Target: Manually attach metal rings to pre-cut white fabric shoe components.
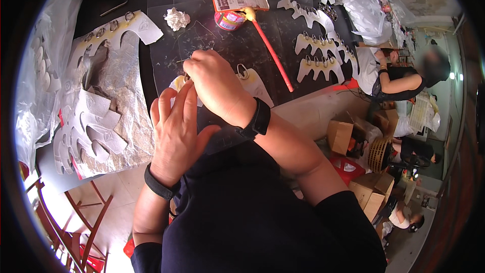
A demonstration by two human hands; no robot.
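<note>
Both my hands meet over a white scalloped piece (257, 87) with yellowish stains, lying on the dark table in front of me. A metal ring (242, 71) stands on its right part. My right hand (214, 81) reaches across with fingers bent into a pinch; what they hold is hidden. Below and left of it, my left hand (174, 134) lies with fingers stretched over the piece's left part and thumb apart. Beyond them is a red tin (230, 21) with a card on top and a red stick (273, 55) with a yellow-smeared end leaning by it.
On the left, a sheet of clear wrapping (136, 136) carries several scalloped pieces (96, 121). More ringed pieces (318, 68) lie at the right. A crumpled white wad (177, 19) sits further back. Plastic bags stand at both sides; cardboard boxes (341, 134) and other people are at right.
</note>
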